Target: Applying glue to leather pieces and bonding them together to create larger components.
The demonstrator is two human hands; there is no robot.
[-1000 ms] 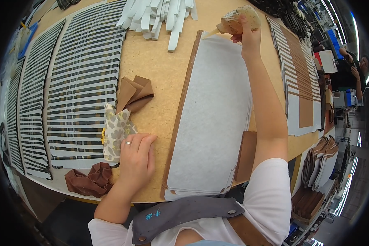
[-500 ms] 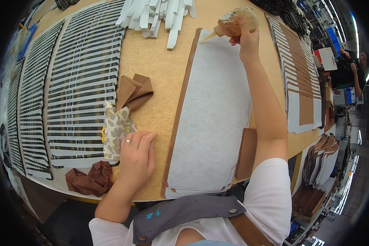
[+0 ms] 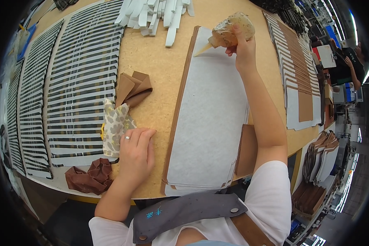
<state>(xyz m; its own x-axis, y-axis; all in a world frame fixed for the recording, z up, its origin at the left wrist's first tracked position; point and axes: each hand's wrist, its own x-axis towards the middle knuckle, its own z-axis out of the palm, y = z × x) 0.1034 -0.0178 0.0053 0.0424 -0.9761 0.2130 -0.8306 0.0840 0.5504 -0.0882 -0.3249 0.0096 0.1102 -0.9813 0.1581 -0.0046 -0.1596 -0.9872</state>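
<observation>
My right hand [image 3: 242, 45] grips a clear squeeze glue bottle [image 3: 229, 29] with yellowish residue. Its narrow nozzle points down and left, its tip at or just over the upper left edge of a long white sheet [image 3: 209, 110]. The sheet tops a stack with brown edges showing along its left side. My left hand [image 3: 137, 151] rests on the table left of the stack, fingers together and loosely curled, with nothing seen in them. Beside it, touching or nearly so, is a crumpled leaf-patterned cloth [image 3: 115, 131]. A folded brown piece [image 3: 135, 89] lies just beyond.
Panels with striped strips [image 3: 84, 82] cover the table's left. White strips [image 3: 156, 14] are heaped at the back. A dark red crumpled piece [image 3: 89, 176] sits near the front edge. Striped brown panels [image 3: 301, 82] lie at right; another person [image 3: 348, 67] is beyond.
My right hand and the bottle have moved slightly left and toward me, the nozzle tip tracking down the sheet's left edge. My left hand stays almost in place.
</observation>
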